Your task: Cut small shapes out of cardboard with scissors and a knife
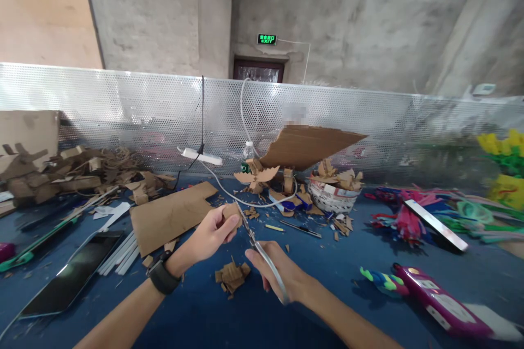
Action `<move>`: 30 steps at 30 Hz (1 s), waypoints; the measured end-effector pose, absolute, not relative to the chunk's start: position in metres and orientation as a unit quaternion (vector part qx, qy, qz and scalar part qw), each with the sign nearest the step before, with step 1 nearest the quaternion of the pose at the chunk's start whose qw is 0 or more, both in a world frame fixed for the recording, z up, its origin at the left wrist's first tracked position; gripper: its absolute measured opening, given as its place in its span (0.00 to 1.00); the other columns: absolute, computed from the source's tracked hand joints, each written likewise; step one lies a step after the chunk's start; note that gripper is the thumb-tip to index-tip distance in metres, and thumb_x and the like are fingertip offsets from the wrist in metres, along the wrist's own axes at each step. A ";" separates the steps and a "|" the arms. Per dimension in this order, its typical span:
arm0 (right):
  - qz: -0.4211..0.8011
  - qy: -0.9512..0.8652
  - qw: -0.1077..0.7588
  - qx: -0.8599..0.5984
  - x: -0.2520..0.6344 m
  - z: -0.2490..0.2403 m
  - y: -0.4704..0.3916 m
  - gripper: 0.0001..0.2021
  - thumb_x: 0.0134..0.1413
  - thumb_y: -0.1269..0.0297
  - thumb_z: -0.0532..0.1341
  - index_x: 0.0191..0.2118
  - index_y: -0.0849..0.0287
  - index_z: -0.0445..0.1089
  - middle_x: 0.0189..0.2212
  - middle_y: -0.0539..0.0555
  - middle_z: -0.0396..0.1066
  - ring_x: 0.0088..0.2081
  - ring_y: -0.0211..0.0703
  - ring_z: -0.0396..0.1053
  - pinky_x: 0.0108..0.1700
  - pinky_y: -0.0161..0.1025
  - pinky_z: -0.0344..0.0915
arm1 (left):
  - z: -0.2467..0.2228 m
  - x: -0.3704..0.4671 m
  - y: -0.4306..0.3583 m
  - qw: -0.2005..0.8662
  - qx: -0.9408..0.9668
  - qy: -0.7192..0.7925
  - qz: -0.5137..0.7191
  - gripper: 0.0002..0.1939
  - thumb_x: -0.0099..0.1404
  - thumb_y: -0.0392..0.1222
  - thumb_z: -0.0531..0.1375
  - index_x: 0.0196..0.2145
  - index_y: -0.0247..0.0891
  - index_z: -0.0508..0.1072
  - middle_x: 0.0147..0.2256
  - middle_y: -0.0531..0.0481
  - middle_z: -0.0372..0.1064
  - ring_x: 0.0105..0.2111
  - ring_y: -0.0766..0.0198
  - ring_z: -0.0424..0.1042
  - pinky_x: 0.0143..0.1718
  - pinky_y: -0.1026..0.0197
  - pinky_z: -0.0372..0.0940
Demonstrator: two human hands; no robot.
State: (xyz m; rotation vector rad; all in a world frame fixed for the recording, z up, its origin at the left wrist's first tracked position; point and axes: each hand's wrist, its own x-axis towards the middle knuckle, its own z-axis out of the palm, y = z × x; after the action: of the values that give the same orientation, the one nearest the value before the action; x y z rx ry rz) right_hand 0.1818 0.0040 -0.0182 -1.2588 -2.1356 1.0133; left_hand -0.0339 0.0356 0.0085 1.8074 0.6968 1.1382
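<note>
My left hand [215,233], with a dark watch on its wrist, pinches a small piece of cardboard [232,214] above the blue table. Closed round the handles of metal scissors [254,238] is my right hand [278,270]. The scissor blades point up and left, against the right edge of the cardboard piece. Whether the blades are slightly apart is too small to tell. Below the hands lies a small heap of cardboard scraps [232,277].
A large cardboard sheet [174,215] and a tablet [73,272] lie left. Behind are a power strip [202,156], a bottle [248,151], a scrap-filled basket [334,196] and a perforated metal screen [164,114]. A purple glue gun [444,300] and a white phone [436,224] lie right.
</note>
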 end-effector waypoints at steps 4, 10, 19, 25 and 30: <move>0.377 -0.771 0.237 -0.456 0.180 -0.025 0.007 0.24 0.71 0.41 0.50 0.29 0.54 0.58 0.14 0.43 0.59 0.15 0.37 0.63 0.19 0.31 0.58 | 0.007 -0.034 0.036 0.446 0.717 0.275 0.460 0.23 0.75 0.61 0.54 0.31 0.40 0.62 0.21 0.60 0.58 0.19 0.72 0.52 0.22 0.65 0.49; 0.398 -0.780 0.283 -0.391 0.184 -0.024 0.007 0.33 0.66 0.29 0.48 0.24 0.55 0.58 0.13 0.45 0.58 0.16 0.37 0.62 0.21 0.34 0.57 | 0.006 -0.031 0.034 0.454 0.724 0.263 0.447 0.24 0.75 0.62 0.54 0.32 0.40 0.62 0.20 0.60 0.58 0.19 0.71 0.52 0.23 0.65 0.50; 0.401 -0.761 0.262 -0.437 0.181 -0.022 0.004 0.29 0.68 0.35 0.51 0.25 0.54 0.58 0.13 0.45 0.60 0.16 0.37 0.63 0.22 0.34 0.60 | 0.003 -0.027 0.032 0.484 0.713 0.257 0.438 0.23 0.75 0.61 0.54 0.32 0.39 0.63 0.21 0.59 0.60 0.20 0.72 0.53 0.23 0.65 0.50; 0.393 -0.752 0.265 -0.457 0.174 -0.028 0.005 0.27 0.70 0.40 0.51 0.26 0.54 0.59 0.12 0.45 0.60 0.14 0.36 0.62 0.18 0.32 0.57 | 0.006 -0.026 0.031 0.519 0.687 0.251 0.443 0.24 0.73 0.63 0.57 0.32 0.40 0.62 0.21 0.59 0.62 0.18 0.72 0.51 0.22 0.65 0.50; 0.375 -0.754 0.269 -0.467 0.176 -0.032 0.009 0.26 0.69 0.40 0.55 0.26 0.54 0.58 0.13 0.43 0.59 0.14 0.36 0.63 0.15 0.31 0.57 | 0.009 -0.026 0.030 0.529 0.679 0.250 0.444 0.25 0.71 0.64 0.59 0.31 0.40 0.62 0.20 0.59 0.61 0.19 0.72 0.53 0.22 0.66 0.50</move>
State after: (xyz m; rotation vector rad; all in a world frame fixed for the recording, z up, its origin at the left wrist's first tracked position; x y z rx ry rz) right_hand 0.1757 0.0086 -0.0318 -1.2604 -2.0336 1.0119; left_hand -0.0257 0.0297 0.0088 1.6221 0.5981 1.0600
